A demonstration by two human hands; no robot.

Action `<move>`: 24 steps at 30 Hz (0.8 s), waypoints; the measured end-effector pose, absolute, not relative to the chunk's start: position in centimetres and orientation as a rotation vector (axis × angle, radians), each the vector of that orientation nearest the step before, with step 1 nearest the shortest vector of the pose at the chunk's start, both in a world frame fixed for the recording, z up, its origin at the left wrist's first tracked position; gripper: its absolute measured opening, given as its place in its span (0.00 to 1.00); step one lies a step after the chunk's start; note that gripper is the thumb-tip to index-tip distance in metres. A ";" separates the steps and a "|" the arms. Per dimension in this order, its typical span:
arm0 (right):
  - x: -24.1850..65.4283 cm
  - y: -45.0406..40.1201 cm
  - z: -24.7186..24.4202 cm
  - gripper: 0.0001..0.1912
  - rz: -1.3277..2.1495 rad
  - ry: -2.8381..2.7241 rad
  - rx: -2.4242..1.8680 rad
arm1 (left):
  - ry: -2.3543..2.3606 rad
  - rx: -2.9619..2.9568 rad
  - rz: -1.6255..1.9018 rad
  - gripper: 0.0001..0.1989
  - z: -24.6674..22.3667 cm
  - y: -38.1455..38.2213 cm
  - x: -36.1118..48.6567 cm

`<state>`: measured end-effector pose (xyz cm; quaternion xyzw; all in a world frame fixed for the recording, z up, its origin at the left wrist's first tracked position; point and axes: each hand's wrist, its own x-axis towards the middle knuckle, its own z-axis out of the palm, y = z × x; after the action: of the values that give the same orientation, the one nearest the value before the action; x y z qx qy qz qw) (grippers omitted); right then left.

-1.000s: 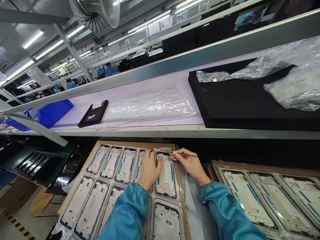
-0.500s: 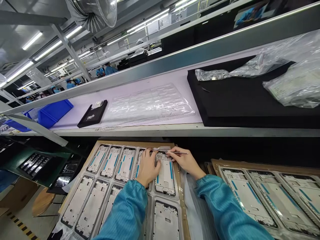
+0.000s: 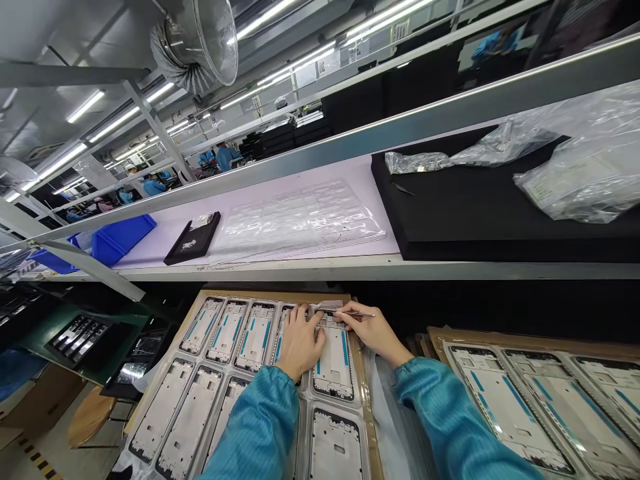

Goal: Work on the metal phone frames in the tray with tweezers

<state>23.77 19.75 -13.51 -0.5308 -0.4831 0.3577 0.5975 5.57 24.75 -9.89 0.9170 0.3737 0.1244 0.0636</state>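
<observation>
Phone mid-frames (image 3: 255,337) lie in rows in a clear formed tray (image 3: 305,400) on a cardboard sheet (image 3: 270,294), directly under both hands. Well left of the left hand (image 3: 300,347), blue plastic bins (image 3: 123,240) sit on a long shelf (image 3: 300,268), and lower down a green mat (image 3: 127,319) carries black trays (image 3: 80,341) of dark parts. The left hand curls down, fingers together on the top end of one frame (image 3: 334,367), apparently pinning it so it cannot shift in its pocket; whether it grips anything there is hard to tell. A thin pale strip (image 3: 327,307) shows at that frame's top edge, between the hands. The right hand (image 3: 373,331) is narrowly pinched around slim metal tweezers (image 3: 357,313), held like a pen, tip pointing left toward that edge. Ahead of the right hand, the shelf bears a clear tray (image 3: 300,220) and a black foam pad (image 3: 480,207) under plastic bags (image 3: 575,180). Right of the right hand, a second tray (image 3: 565,413) holds more frames, set at an angle on its own cardboard.
</observation>
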 end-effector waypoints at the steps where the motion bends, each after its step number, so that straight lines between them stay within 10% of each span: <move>1: 23.7 19.7 -13.6 0.23 0.811 -1.125 -1.241 | 1.125 2.788 0.370 0.21 -9.8 24.7 5.6; 24: 23.6 16.0 -12.1 0.22 0.694 -0.936 -1.375 | 1.206 2.936 0.087 0.19 -8.1 24.1 7.0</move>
<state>23.58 15.96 -12.13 -0.5980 -0.4073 0.3020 0.6208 7.00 24.11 -8.15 0.9245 0.3797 0.0273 -0.0168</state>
